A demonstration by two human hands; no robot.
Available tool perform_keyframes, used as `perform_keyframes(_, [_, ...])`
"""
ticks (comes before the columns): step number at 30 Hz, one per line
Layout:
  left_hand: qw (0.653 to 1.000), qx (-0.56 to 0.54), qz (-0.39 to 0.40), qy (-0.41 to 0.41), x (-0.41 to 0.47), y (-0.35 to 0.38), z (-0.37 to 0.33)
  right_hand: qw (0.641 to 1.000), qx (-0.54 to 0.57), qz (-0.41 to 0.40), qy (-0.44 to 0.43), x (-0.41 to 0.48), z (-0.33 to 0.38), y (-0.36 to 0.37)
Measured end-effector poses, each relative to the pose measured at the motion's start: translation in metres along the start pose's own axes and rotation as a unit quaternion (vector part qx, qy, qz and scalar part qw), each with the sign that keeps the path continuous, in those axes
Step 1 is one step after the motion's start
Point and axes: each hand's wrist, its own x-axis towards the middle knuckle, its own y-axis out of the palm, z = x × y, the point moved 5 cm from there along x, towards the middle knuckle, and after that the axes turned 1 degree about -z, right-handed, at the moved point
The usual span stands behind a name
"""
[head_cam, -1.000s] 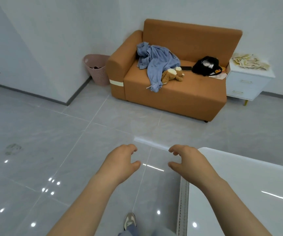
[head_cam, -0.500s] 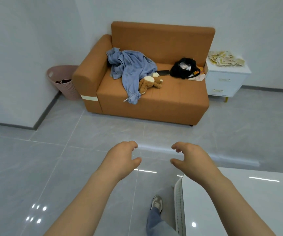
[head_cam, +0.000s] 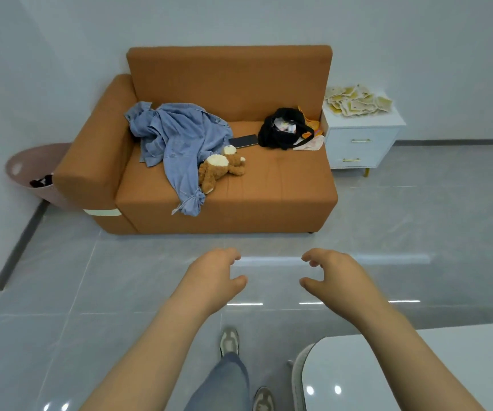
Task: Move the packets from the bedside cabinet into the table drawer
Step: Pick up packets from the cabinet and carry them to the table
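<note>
Head view: our left hand and right hand are held out side by side above the grey floor. The fingers of both are loosely curled and half spread, holding nothing. We judge they are kept free for a pickup that has not yet begun.

The packets, pale yellow and white, lie in a loose heap on top of the white bedside cabinet. They are well beyond our fingers, ahead and to the right, and untouched. The cabinet stands hard against the right end of the orange sofa, which faces us beyond the fingers.

On the sofa seat lie a blue shirt, a stuffed bear, a dark phone and an open black bag. None of these is part of the job. A pink basket sits far to the left of our fingers, behind the sofa arm.

The white tabletop is under our right forearm, nearer to us than the fingers. Its drawer is not in sight. One shoe is set forward, which suggests we are walking toward the cabinet.
</note>
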Motion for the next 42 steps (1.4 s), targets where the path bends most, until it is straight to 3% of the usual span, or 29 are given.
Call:
perform_keyframes(9, [0.995,0.041,0.055,0.071,0.146,-0.042,-0.024,0.995,0.036,-0.026,0.088,0.115,-0.011,-0.048])
perform_keyframes(22, [0.979,0.086,0.095,0.161,0.288,-0.065,-0.1,0.98,0.082,-0.058,0.17,0.218,-0.066,-0.097])
perform_keyframes(42, [0.986,0.044,0.113,0.118,0.48,0.002,-0.338,0.99,0.047,-0.011,0.129,0.37,-0.29,-0.246])
